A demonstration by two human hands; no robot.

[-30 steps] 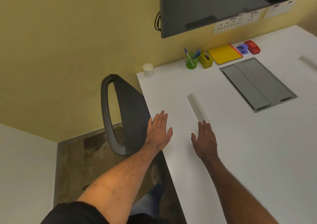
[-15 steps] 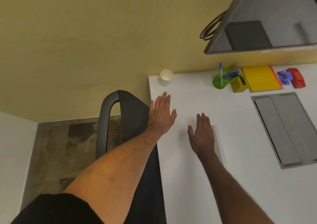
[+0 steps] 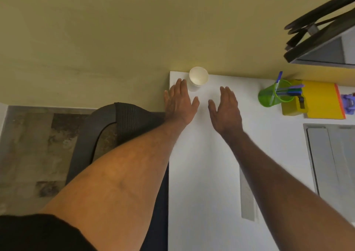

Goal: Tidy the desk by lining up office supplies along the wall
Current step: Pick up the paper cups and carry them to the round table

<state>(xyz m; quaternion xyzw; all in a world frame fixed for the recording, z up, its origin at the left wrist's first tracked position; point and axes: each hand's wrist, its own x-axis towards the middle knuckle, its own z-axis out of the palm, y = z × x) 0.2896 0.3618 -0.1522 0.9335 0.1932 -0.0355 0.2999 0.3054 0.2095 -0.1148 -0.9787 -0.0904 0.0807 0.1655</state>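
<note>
A white paper cup (image 3: 198, 76) stands at the desk's back left corner against the yellow wall. My left hand (image 3: 179, 102) is flat with straight fingers just left of and below the cup, fingertips beside its base. My right hand (image 3: 226, 108) is also flat and empty, a little to the cup's right. A pale grey ruler (image 3: 247, 199) lies on the white desk (image 3: 201, 183), partly under my right forearm. Along the wall to the right sit a green pen cup (image 3: 272, 95), a yellow-green holder (image 3: 294, 104), a yellow notepad (image 3: 322, 101) and a purple object (image 3: 349, 103).
A black office chair (image 3: 107, 133) stands left of the desk edge. A dark monitor (image 3: 322, 39) with cables hangs over the back right. A grey cable hatch (image 3: 334, 160) is set into the desk on the right.
Both hands have moved forward toward the wall and the paper cup, leaving the ruler behind near my right forearm. The view has swung left and down.
</note>
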